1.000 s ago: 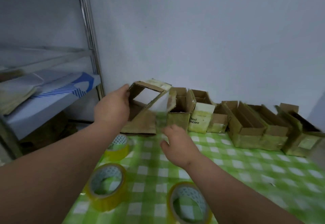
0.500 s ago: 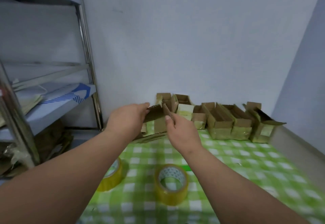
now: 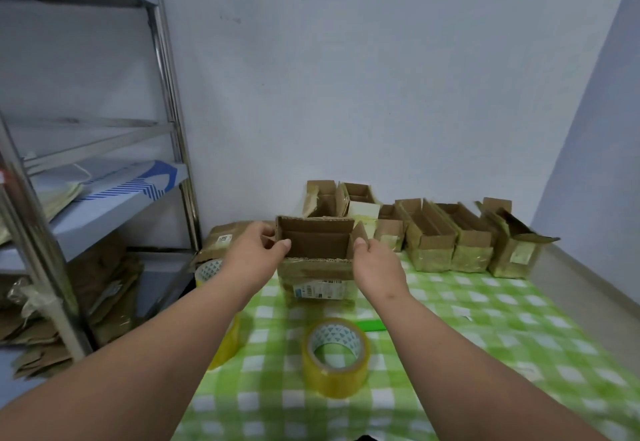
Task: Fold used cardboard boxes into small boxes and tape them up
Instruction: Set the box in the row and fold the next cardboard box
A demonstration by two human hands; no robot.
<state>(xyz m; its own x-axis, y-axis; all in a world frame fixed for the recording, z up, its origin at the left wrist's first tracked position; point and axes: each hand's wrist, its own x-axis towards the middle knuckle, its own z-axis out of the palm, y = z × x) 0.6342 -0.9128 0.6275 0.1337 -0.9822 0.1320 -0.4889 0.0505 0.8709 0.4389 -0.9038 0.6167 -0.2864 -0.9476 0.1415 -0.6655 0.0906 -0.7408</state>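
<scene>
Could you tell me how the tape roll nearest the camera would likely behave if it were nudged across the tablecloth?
The tape roll lies flat on its side on the checked tablecloth, so it would probably slide rather than roll. Its glossy surface suggests it may be slick to grip. It looks solid and unlikely to deform.

Open-topped cardboard box (image 3: 317,260) stood upright at centre, flaps raised, printed label on near face. Row of finished small boxes (image 3: 433,232) at 2 o'clock. Tape roll (image 3: 335,357) upright at 6 o'clock.
</scene>
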